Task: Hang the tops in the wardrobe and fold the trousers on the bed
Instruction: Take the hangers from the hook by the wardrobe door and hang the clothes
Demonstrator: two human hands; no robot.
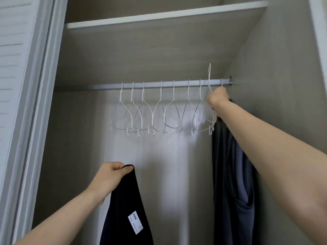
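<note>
My left hand (110, 175) pinches the top edge of a black top (126, 206) with a white label, which hangs down at the lower middle. My right hand (217, 98) grips a white wire hanger (209, 76) near the right end of the silver rail (159, 84). This hanger's hook stands lifted above the rail. Several empty white hangers (141, 112) hang along the rail. A dark grey top (228, 165) hangs at the far right, partly hidden behind my right forearm.
A white shelf (168, 15) runs above the rail. The louvred wardrobe door (16, 68) stands at the left. The wardrobe's right wall (283, 68) is close to my right arm. Open space lies below the empty hangers.
</note>
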